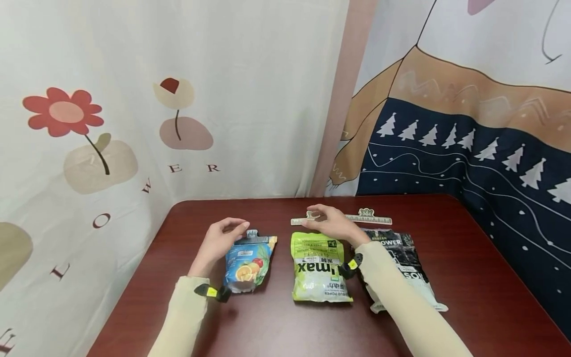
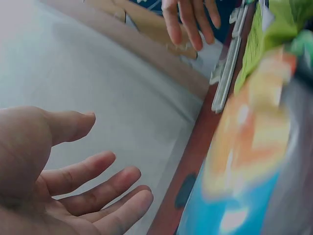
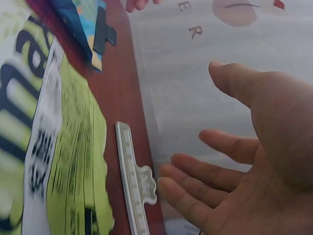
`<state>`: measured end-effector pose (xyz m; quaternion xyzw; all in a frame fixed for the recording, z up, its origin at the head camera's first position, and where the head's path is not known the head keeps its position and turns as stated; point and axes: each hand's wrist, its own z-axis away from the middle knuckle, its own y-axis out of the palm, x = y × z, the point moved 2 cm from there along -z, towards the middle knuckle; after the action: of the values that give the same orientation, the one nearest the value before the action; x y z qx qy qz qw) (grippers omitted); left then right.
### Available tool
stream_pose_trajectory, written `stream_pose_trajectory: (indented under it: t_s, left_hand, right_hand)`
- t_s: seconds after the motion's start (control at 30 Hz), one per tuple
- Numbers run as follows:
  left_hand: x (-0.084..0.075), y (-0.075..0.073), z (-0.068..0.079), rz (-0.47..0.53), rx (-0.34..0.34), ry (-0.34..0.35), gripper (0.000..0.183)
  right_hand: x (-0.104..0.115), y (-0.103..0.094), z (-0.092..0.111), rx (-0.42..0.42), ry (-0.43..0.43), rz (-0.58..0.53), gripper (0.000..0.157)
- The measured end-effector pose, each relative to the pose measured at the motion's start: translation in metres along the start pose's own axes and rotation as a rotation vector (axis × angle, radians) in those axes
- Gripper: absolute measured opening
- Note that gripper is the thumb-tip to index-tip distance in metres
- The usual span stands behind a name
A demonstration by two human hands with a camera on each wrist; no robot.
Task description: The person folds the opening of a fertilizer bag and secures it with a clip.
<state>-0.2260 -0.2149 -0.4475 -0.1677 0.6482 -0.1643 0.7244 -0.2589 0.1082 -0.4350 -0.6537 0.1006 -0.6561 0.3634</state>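
My left hand point(image 1: 221, 240) hovers by the top of a blue fruit-print pouch point(image 1: 247, 267), thumb and fingers apart with nothing between them. A dark clip point(image 1: 252, 239) sits across that pouch's top edge. Over the far end of a green bag point(image 1: 317, 267), my right hand point(image 1: 332, 224) is held with fingers loosely spread and holding nothing. Just beyond it lies a pale ruler-marked bag clip point(image 3: 131, 176), partly hidden by the hand in the head view. In the left wrist view the pouch is blurred.
A second pale clip point(image 1: 369, 218) lies to the right near the back of the dark red table point(image 1: 272, 327). A black and white bag point(image 1: 403, 270) lies under my right forearm. Printed curtains point(image 1: 250, 99) hang right behind the table's far edge.
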Motion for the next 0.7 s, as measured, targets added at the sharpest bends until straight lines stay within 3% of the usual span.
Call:
stream_pose_trajectory:
  t_s: [0.17,0.37,0.53,0.7]
  left_hand:
    - [-0.01,0.021,0.003,0.075,0.056,0.015,0.047]
    - [-0.024,0.047,0.007,0.145,0.168,0.038,0.048]
    - [-0.034,0.074,0.008,0.08,0.226,0.022,0.05]
    - [-0.035,0.097,0.005,0.062,0.237,-0.019,0.051]
  right_hand:
    - [-0.021,-0.014,0.013,0.001,0.057,0.007,0.07]
    - [-0.041,-0.026,0.024,0.01,0.161,-0.041,0.073]
    - [-0.051,-0.028,0.033,0.022,0.251,-0.114,0.067]
    - [-0.055,-0.026,0.036,0.005,0.304,-0.132,0.061]
